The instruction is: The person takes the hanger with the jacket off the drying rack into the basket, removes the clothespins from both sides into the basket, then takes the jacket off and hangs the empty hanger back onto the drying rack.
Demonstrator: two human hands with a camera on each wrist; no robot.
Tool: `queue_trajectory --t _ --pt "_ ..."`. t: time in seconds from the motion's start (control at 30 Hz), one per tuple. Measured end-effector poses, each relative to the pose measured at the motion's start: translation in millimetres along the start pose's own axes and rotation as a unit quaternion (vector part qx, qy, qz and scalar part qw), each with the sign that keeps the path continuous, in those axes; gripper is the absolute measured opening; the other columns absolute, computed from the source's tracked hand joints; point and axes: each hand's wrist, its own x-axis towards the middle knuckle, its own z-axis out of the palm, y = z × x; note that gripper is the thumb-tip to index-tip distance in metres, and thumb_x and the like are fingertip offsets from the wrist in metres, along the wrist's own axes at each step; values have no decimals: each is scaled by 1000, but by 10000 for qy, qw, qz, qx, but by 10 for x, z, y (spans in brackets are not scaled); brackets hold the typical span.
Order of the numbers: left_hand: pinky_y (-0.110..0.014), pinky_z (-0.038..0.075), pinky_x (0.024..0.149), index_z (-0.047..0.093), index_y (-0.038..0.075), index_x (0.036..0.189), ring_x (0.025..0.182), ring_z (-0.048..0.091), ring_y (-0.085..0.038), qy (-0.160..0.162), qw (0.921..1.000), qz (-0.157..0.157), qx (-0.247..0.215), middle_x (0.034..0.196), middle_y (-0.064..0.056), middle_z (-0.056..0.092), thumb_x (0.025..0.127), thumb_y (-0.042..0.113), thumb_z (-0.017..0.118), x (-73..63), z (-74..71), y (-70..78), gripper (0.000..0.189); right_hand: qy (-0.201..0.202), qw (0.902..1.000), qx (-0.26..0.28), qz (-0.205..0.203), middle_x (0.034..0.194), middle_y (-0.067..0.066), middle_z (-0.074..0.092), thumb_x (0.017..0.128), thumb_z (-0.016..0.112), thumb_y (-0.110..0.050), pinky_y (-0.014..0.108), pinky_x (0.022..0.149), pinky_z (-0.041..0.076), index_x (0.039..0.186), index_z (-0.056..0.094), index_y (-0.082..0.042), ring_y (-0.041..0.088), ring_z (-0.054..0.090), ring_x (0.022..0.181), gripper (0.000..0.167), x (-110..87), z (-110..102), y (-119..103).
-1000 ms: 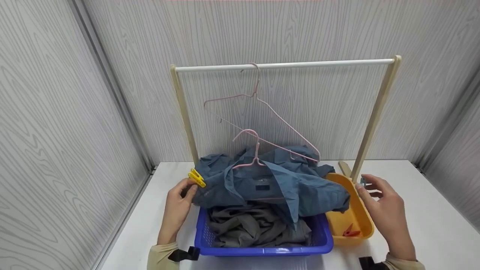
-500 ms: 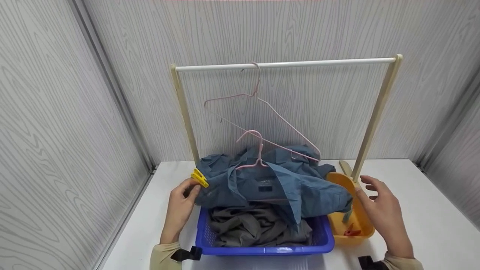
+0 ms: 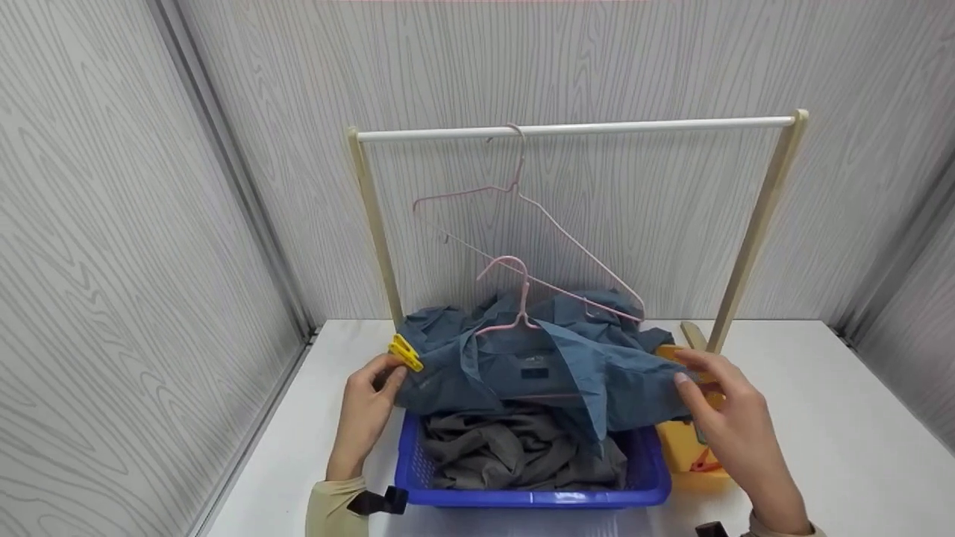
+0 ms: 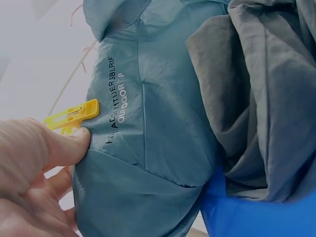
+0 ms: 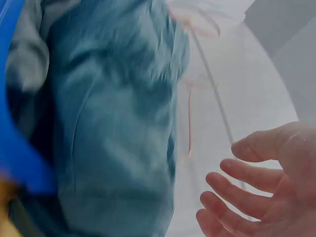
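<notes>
A blue jacket (image 3: 649,388) lies over the basket, with a pink hanger (image 3: 524,298) inside its collar. My left hand (image 3: 365,406) pinches the jacket's left shoulder edge between thumb and fingers, right below a yellow clothespin (image 4: 74,114) clipped there. Printed lettering shows on the cloth in the left wrist view. My right hand (image 3: 735,418) is at the jacket's right end, thumb and fingers spread. In the right wrist view its fingers (image 5: 242,195) hold nothing and stay apart from the cloth.
Dark grey clothing (image 3: 507,455) fills the blue basket (image 3: 537,498). Partly behind my right hand, an orange tray (image 3: 675,447) holds a red clothespin (image 3: 703,464) and a green one (image 3: 700,434). Behind stands a wooden rack with a white rod (image 3: 656,127), bearing another pink hanger (image 3: 455,193).
My right hand has let go of a small bluish clothespin over the orange tray, then moved left to the jacket's right end. My left hand keeps its pinch beside the yellow clothespin.
</notes>
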Motion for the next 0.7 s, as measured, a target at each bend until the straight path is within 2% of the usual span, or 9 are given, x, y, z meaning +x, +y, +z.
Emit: queue_trajectory --t 0.1,0.27,0.4,0.5,0.6,0.7 --pt "-31 48 78 72 4 101 88 61 -18 9 10000 57 44 98 -5 69 95 8 65 -4 6 2 10 -184 9993 73 -323 123 0 62 97 63 -11 14 83 43 125 64 -9 15 55 108 28 59 43 -132" --pt "-30 47 76 72 5 100 85 60 -18 44 10000 -10 -35 95 -4 69 95 8 65 -16 7 13 9 -444 9921 -80 -1168 126 -6 61 94 67 -10 19 88 42 126 65 -13 13 54 110 32 239 114 -448" --pt "-30 47 76 72 6 101 85 59 -17 -1 10000 -57 -61 95 -4 68 95 8 65 -13 18 27 9 -649 9793 -32 -1915 128 -9 60 94 68 -10 23 93 43 128 64 -18 11 52 115 35 393 216 -734" --pt "-30 47 77 72 5 101 86 60 -18 23 10000 -54 -34 94 -4 68 95 8 65 -15 18 29 9 -979 9672 117 -2340 127 -11 60 96 65 -13 30 94 44 129 63 -20 9 52 116 34 506 354 -947" --pt "-31 48 79 72 4 101 89 61 -19 25 10000 0 9 96 -5 69 96 7 64 -20 10 20 10 -1422 9538 32 -2646 127 -11 59 98 63 -19 35 94 46 129 62 -20 7 51 116 31 606 537 -1164" --pt "-32 48 80 72 3 102 90 62 -19 42 10000 48 45 97 -6 69 96 8 64 -19 -3 13 10 -1871 9400 -130 -2851 127 -7 58 99 62 -21 33 95 45 130 60 -18 8 52 116 31 705 764 -1374"
